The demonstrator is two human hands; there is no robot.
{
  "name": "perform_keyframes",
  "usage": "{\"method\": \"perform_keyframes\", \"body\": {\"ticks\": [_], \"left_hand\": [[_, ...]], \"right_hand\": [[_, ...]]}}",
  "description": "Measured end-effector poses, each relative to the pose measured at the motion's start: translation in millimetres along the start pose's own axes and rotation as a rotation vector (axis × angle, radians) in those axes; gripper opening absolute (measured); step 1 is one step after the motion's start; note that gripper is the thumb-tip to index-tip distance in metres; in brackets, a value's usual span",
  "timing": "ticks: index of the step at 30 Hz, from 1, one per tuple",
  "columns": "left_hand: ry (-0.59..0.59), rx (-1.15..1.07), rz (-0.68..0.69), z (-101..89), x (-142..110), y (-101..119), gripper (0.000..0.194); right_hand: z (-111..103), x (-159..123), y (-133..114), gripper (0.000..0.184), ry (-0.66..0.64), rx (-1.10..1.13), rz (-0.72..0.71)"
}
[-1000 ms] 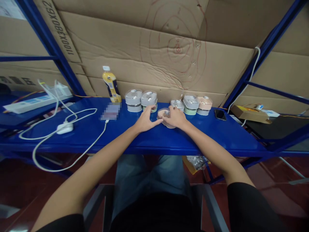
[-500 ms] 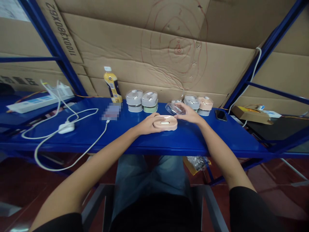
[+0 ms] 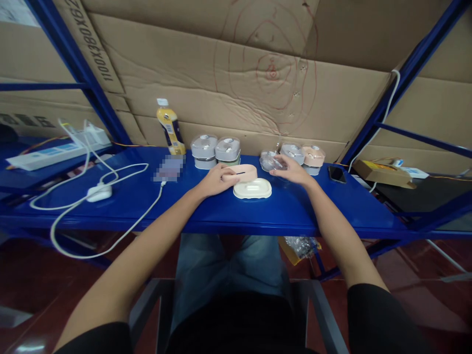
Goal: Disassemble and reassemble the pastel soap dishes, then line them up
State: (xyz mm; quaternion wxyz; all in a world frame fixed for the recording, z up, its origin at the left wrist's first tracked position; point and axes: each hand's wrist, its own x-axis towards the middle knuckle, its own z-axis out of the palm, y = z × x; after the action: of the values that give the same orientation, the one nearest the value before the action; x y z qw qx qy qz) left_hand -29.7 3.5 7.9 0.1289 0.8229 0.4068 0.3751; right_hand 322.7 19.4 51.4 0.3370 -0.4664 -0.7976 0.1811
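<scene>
My left hand point(image 3: 217, 182) is closed on a pink oval band point(image 3: 243, 172), raised above the table with its near wall toward me. Just below it, a cream oval base point(image 3: 252, 189) with a raised bar in its middle lies flat on the blue table. My right hand point(image 3: 293, 170) has thumb and fingers around the right side of a clear plastic lid point(image 3: 268, 161). That lid sits low at the table's back, in front of stacked oval boxes. Two grey-topped boxes point(image 3: 227, 149) stand behind my left hand, on the far side of the band.
Behind my right hand are a grey-topped box point(image 3: 292, 153) and a pink-topped box point(image 3: 313, 156). A phone point(image 3: 337, 174) lies to the right. On the left are a yellow bottle point(image 3: 170, 129), a white charger point(image 3: 99, 192) with looping cable, and a power strip point(image 3: 59, 156).
The clear lid came off the pink box and went right and back with my right hand. My left hand lifted the pink band up and left, uncovering the cream base.
</scene>
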Motion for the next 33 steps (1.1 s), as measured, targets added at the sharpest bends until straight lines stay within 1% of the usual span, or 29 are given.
{"method": "perform_keyframes", "body": {"ticks": [2, 3, 6, 8, 11, 13, 16, 19, 22, 27, 28, 30, 33], "left_hand": [[-0.017, -0.025, 0.034, 2.0, -0.9, 5.0, 0.055], [-0.024, -0.041, 0.051, 4.0, -1.8, 9.3, 0.062], [-0.038, -0.091, 0.057, 12.6, -4.4, 22.6, 0.094], [-0.056, -0.123, 0.046, 18.7, -5.2, 27.2, 0.107], [-0.084, -0.162, 0.041, 24.8, -4.9, 26.2, 0.117], [-0.094, -0.178, 0.046, 26.4, -4.2, 23.2, 0.122], [-0.112, -0.174, 0.046, 27.2, -3.2, 20.3, 0.127], [-0.132, -0.144, 0.044, 28.6, -2.5, 20.5, 0.131], [-0.157, -0.125, 0.049, 30.2, -2.3, 21.4, 0.133], [-0.189, -0.102, 0.087, 30.8, -3.2, 19.2, 0.125], [-0.189, -0.085, 0.088, 30.4, -3.2, 17.6, 0.123], [-0.175, -0.057, 0.085, 29.6, -3.1, 13.1, 0.116], [-0.110, -0.031, 0.064, 28.4, -2.9, 5.9, 0.095]], "right_hand": [[0.4, -1.2, -2.5, 0.091, -0.009, 0.013, -0.008], [1.2, -2.1, -5.3, 0.093, -0.026, 0.030, -0.035], [6.9, -4.4, -18.3, 0.095, -0.124, 0.081, -0.158], [14.6, -3.9, -27.6, 0.093, -0.191, 0.087, -0.231], [30.0, 1.5, -37.4, 0.091, -0.260, 0.045, -0.345], [38.5, 6.5, -40.4, 0.090, -0.275, 0.010, -0.400], [43.5, 12.0, -40.9, 0.087, -0.299, -0.006, -0.412], [42.2, 13.2, -38.7, 0.084, -0.351, 0.012, -0.405], [41.6, 11.7, -35.9, 0.082, -0.357, 0.022, -0.409], [45.5, 4.7, -37.3, 0.086, -0.356, -0.006, -0.384], [45.8, 2.3, -38.8, 0.087, -0.351, -0.030, -0.363], [44.5, -3.8, -42.3, 0.092, -0.323, -0.116, -0.275], [37.6, -14.6, -47.3, 0.109, -0.281, -0.276, -0.114]]}}
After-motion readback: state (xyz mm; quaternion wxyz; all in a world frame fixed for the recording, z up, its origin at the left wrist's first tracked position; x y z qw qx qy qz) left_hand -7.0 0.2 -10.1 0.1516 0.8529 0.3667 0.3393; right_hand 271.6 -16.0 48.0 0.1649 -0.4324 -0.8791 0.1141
